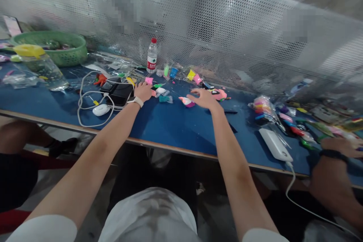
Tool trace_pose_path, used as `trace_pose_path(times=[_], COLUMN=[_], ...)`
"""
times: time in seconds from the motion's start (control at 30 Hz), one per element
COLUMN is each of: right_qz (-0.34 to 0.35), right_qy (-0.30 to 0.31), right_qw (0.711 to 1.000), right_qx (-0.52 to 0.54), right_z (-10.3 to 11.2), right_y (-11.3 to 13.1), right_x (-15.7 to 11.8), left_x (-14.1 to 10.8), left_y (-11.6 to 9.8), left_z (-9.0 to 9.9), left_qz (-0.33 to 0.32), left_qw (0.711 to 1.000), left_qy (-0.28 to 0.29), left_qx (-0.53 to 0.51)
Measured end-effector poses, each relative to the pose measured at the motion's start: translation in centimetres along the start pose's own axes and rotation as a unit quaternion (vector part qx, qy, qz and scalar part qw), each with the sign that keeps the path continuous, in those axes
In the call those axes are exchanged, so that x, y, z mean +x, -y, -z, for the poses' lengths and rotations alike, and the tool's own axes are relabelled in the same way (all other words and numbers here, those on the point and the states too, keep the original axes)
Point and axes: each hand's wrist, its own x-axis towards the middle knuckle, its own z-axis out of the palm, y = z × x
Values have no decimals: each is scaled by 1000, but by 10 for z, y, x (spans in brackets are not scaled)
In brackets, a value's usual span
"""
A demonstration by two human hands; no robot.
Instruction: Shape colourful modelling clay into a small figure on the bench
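Observation:
My left hand [143, 91], with a white watch on its wrist, rests with fingers stretched on the blue table beside a black device [120, 94]. A pink piece [149, 80] that looks like modelling clay lies at its fingertips. To its right are a white packet [161, 90] and a teal packet [165, 99]. My right hand [203, 98] hovers with fingers apart over a small white, orange and purple clay-like piece [187, 101]; whether it touches it I cannot tell. Just beyond that hand lies a pink shape with a black-and-white eye-like mark [217, 93].
A red-capped water bottle [152, 56] stands by the perforated metal screen [181, 19]. At left are a green basket [70, 56], a yellow-lidded jug [45, 68] and a white cable [80, 107]. Right, a white power bank [275, 145] lies near a co-worker's arm [330, 174].

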Motion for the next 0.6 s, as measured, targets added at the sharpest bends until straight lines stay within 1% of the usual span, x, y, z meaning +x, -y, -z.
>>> trace_pose_path(times=[0.07, 0.13, 0.2, 0.27, 0.4, 0.53, 0.6], right_qz=[41, 70, 92, 90, 93, 85, 78], right_qy=[59, 80, 91, 95, 93, 79, 83], right_qw=[997, 994, 992, 991, 991, 993, 993], right_qx=[11, 9, 4, 4, 15, 17, 16], right_z=[-17, -30, -37, -38, -33, -31, -32], right_y=[-14, -19, -19, -18, -14, -10, -8], right_x=[-4, -10, -12, -11, -10, -14, -15], left_x=[0, 1, 1, 2, 0, -3, -4], left_y=[0, -1, -1, -1, 0, -2, -6], left_z=[-1, -1, -2, -3, -3, -1, 2], left_qz=[0, 4, 18, 16, 0, 7, 19], left_qw=[1000, 1000, 1000, 1000, 1000, 1000, 1000], left_qy=[-3, -2, -7, -9, -18, -20, -17], left_qx=[-2, -5, -8, -6, 4, 12, 16])
